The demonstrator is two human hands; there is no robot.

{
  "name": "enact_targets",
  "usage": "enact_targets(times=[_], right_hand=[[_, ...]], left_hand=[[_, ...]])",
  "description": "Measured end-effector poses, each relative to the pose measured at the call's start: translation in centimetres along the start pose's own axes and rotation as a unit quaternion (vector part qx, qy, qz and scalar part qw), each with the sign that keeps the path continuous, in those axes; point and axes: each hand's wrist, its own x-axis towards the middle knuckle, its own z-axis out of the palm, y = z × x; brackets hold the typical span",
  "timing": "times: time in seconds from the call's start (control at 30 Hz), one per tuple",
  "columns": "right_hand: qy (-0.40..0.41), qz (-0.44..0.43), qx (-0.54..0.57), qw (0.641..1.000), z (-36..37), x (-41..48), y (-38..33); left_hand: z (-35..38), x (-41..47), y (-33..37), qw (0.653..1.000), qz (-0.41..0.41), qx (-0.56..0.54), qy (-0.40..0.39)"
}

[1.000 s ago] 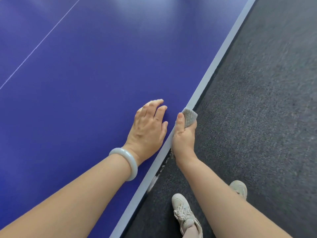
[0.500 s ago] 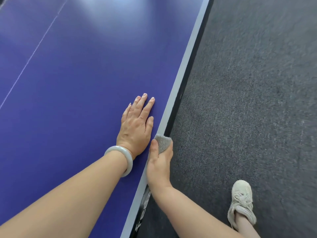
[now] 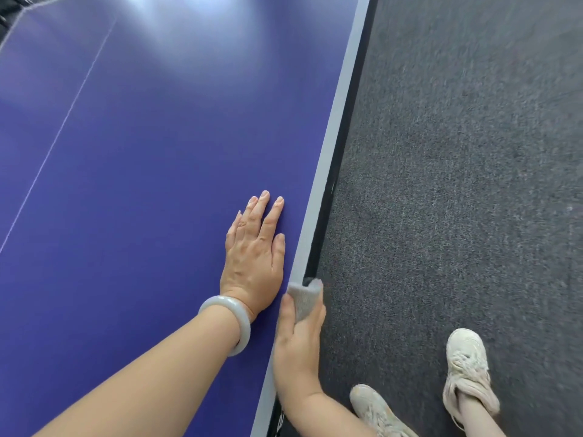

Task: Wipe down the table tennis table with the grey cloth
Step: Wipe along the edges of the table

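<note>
Currently, the left fingers (image 3: pixel 271 216) lie straight and flat on the table (image 3: pixel 142 184) and grip nothing. The left hand (image 3: pixel 252 257) rests palm-down just beside the border (image 3: pixel 334 127). The right thumb (image 3: pixel 285 313) lies along the top of the border; the other right fingers curl down over the side, mostly hidden. The right hand (image 3: pixel 296 348) pinches the cloth (image 3: pixel 304 299), which is folded over the table's edge, part on the border and part against the dark side face.

Judged step: wiping the edge along its length, with the left hand as a brace. How much of the top is already wiped cannot be told.

Possible faults:
- Cloth slips off the edge. Cause: drag along the lip could pull the small folded wad free and drop it on the carpet (image 3: pixel 457 184).
- Fresh marks on the top. Cause: a bare palm pressed on a glossy surface.
- Bangle (image 3: pixel 232 323) scrapes the top. Cause: a hard ring at the wrist, close to the surface.
- Stumble. Cause: shoes (image 3: pixel 467 364) near the table during sideways travel.

Materials: the top is smooth, flat and blue-violet, with glare at the far end and a thin white line (image 3: pixel 60 134). The border is a pale, straight band. The cloth is grey, soft, matt and finely napped. The bangle is pale, polished and round. The carpet is dark grey and coarse.
</note>
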Motion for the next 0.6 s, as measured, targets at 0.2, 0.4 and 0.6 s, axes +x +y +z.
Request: enact_targets(times=[0.2, 0.4, 0.6], right_hand=[[0.031, -0.007, 0.014, 0.999, 0.5, 14.2, -5.7], [0.076, -0.038, 0.004, 0.996, 0.9, 11.0, -4.3], [0.008, -0.092, 0.022, 0.995, 0.1, 7.3, -3.5]], left_hand=[[-0.2, 0.1, 0.0, 1.000, 0.005, -0.002, -0.001], [-0.2, 0.0, 0.1, 1.000, -0.002, -0.007, -0.007], [-0.1, 0.1, 0.0, 1.000, -0.004, -0.006, -0.004]])
